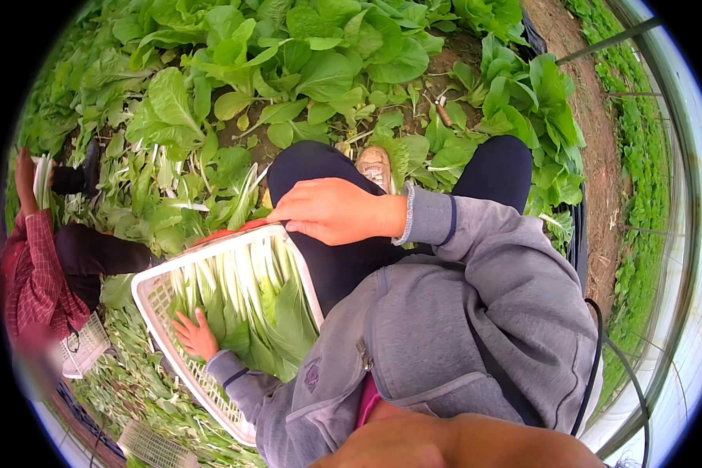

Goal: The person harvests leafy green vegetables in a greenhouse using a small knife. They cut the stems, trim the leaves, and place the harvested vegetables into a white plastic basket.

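Observation:
A white plastic crate (pixel 178 374) sits tilted at my left side, filled with cut leafy greens (pixel 257 292). Their pale stalks point away from me and the broad leaves toward me. Inside the crate, my left hand (pixel 196 335) lies flat with fingers spread, against the leaves near the left wall. My right hand (pixel 333 210) reaches across my knee and grips the crate's far right corner between thumb and fingers. Something red (pixel 228 232) shows along the crate's far rim, partly hidden. A wooden-handled tool (pixel 443 114) lies among leaves beyond my feet, its working end partly covered.
Uncut leafy plants (pixel 327 52) grow ahead and to the right. Left, a person in a red checked shirt (pixel 38 292) holds pale stalks, near another crate (pixel 86 345). A third crate (pixel 155 447) lies behind. Loose leaves cover the ground; a dirt path (pixel 599 146) runs at right.

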`<action>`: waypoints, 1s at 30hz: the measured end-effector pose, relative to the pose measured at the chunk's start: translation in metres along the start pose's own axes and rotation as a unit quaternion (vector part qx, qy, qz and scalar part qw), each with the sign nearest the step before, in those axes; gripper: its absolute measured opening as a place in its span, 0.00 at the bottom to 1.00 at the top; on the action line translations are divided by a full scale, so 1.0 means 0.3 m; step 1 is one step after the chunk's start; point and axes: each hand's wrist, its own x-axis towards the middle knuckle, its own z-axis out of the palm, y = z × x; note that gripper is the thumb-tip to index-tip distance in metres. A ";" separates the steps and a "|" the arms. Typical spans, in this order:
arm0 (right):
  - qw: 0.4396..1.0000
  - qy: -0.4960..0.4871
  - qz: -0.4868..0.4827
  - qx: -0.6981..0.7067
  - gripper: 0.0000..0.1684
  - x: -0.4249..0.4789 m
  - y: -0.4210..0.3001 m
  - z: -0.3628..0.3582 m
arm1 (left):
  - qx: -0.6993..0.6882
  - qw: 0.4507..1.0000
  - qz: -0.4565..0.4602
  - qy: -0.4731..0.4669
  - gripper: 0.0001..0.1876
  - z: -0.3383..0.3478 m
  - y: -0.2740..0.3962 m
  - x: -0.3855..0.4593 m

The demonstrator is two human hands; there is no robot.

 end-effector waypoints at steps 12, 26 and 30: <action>0.990 0.092 0.063 -0.083 0.11 -0.351 0.112 -0.208 | -0.029 0.992 0.078 -0.099 0.36 -0.074 -0.175 0.322; 0.851 0.160 0.500 -0.032 0.19 -0.734 0.769 -0.539 | -0.250 0.794 0.551 -0.058 0.15 -0.670 1.316 -0.235; 0.765 0.266 0.587 0.000 0.18 -0.830 1.024 -0.563 | -0.194 0.692 0.657 -0.228 0.17 -0.639 1.765 -0.383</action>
